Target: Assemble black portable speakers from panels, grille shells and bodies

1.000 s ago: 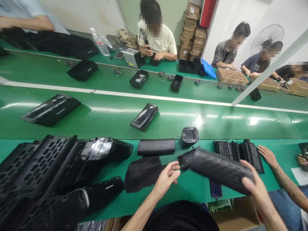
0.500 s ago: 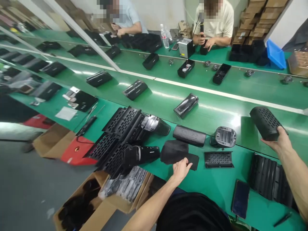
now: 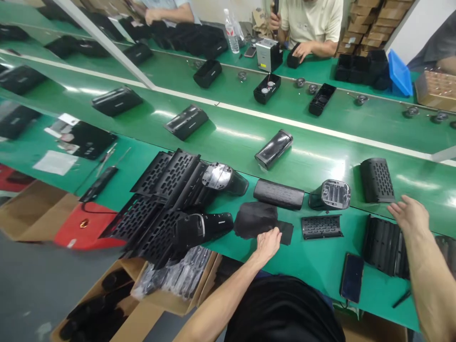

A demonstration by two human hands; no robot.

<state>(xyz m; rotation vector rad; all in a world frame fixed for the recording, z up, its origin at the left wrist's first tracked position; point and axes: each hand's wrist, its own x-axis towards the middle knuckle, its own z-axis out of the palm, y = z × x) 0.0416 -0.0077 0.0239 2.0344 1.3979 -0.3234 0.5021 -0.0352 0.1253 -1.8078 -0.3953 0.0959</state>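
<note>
In the head view, left of the perforated panel, your left hand touches the black sheet, whether pinching I cannot tell, likely light, limp, best taken by its edge; your right hand spreads empty, right of the panel

Lane one: bare green bench between the left hand and the phone; I read it as passable. Lane two: open belt between the glossy black housing and the perforated housing, the latter just beside the right hand. Obstacles, left: stacked grilles, which I find block low travel. Obstacles, ahead: textured cover, casing. Obstacle, right: row of curved panels, near the forearm.
</note>
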